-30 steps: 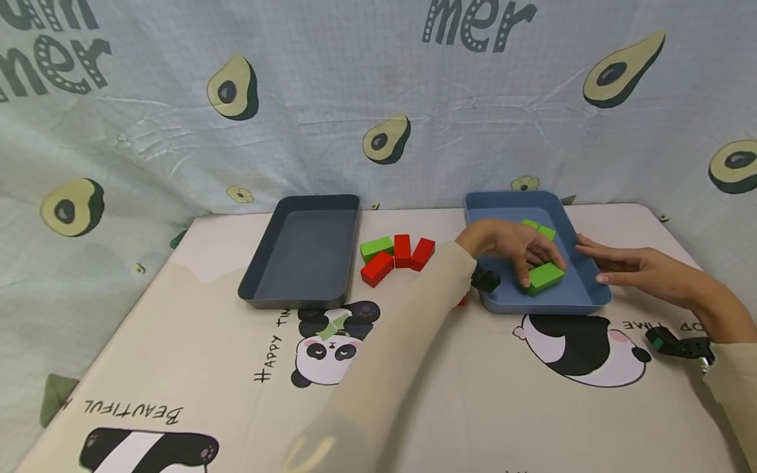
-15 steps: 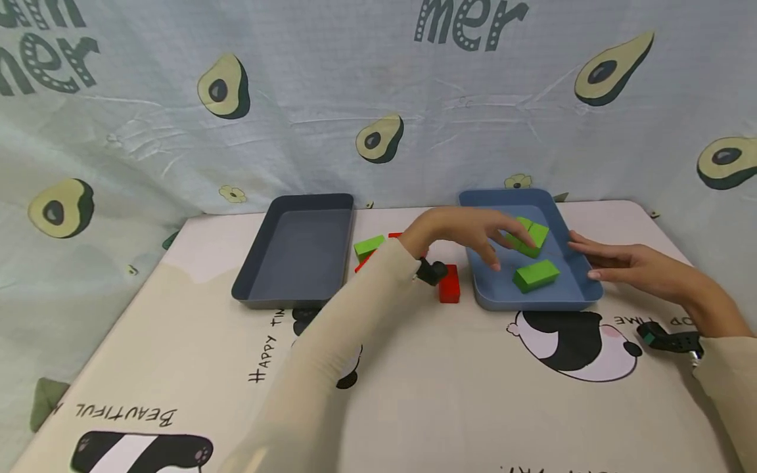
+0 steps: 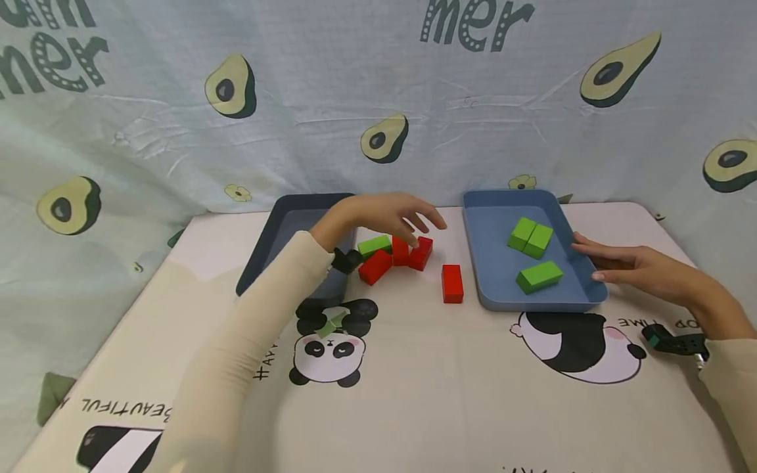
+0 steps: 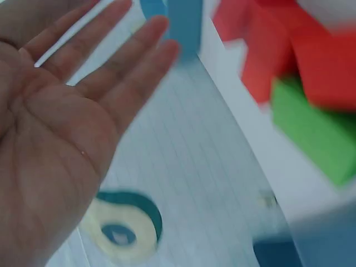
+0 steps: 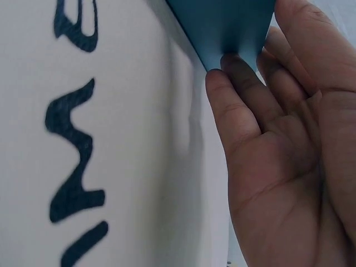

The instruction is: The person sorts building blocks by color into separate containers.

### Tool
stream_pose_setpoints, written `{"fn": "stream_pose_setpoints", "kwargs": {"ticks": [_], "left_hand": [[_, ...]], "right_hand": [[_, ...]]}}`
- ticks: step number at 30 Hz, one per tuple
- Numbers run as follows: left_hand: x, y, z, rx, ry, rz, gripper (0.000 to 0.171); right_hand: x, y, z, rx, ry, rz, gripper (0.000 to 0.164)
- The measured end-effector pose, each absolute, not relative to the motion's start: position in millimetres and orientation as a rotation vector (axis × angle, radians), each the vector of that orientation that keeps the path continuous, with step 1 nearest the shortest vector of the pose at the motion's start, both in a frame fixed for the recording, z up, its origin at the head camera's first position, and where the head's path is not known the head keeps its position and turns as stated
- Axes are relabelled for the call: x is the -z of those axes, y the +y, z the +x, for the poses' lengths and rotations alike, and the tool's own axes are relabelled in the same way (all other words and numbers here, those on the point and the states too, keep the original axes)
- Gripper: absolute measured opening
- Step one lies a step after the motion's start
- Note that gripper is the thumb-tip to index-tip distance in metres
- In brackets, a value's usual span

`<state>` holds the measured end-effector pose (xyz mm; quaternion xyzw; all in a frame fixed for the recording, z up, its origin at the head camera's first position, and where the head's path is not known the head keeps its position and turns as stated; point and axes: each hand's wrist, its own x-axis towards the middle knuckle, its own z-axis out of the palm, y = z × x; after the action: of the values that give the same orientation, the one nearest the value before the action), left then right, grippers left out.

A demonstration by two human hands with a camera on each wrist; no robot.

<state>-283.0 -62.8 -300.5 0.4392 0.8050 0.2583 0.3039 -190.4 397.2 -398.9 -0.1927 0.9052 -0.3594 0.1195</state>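
Above the panda-print tablecloth (image 3: 426, 381), the person's left hand (image 3: 387, 213) hovers with palm exposed and fingers extended, grip wide; beneath its fingers sits a close cluster of one loose green block (image 3: 374, 246) and three red blocks (image 3: 375, 267); from where I stand I cannot tell whether all four touch. A separate red block (image 3: 452, 284) lies to the right of the cluster, near the left wall of the blue tray (image 3: 491, 276); inside this tray lie two green blocks (image 3: 522, 233) side by side toward the rear, and a third green block (image 3: 539, 276) nearer the front, apart from the pair. At the tray's outer right wall, the right hand (image 3: 647, 266) rests its fingertips, fingers nearly straight, grip likewise wide. To the left stands a dark grey tray (image 3: 296, 220), partly hidden by the beige left sleeve (image 3: 236, 328); behind the table hangs an avocado-print curtain (image 3: 319, 79).
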Motion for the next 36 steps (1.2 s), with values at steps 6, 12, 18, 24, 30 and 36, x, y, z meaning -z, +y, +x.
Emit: {"fn": "stream_pose_setpoints", "kwargs": {"ticks": [6,12,18,24,30,36], "left_hand": [[303.3,-96.6,-295.2,-0.64,2.262,1.136,0.048],[317.7,-123.8,-304.1,-0.559,2.347,1.079,0.042],[325.0,-132.0,-308.6,-0.522,2.363,1.025,0.036],[323.2,-131.9,-311.2,-0.472,2.347,1.028,0.036],[327.7,-131.1,-316.2,-0.474,2.295,0.998,0.044],[331.1,-127.6,-313.8,-0.451,2.253,0.907,0.053]], "right_hand": [[400.8,399.0,-190.2,1.049,2.651,-0.542,0.061],[399.1,398.4,-189.7,1.055,2.644,-0.523,0.062],[399.0,397.8,-189.4,1.084,2.621,-0.546,0.061],[401.0,398.0,-189.5,1.097,2.614,-0.567,0.06],[400.4,397.6,-189.2,1.09,2.617,-0.569,0.061],[399.2,397.1,-189.4,1.101,2.606,-0.576,0.06]]}}
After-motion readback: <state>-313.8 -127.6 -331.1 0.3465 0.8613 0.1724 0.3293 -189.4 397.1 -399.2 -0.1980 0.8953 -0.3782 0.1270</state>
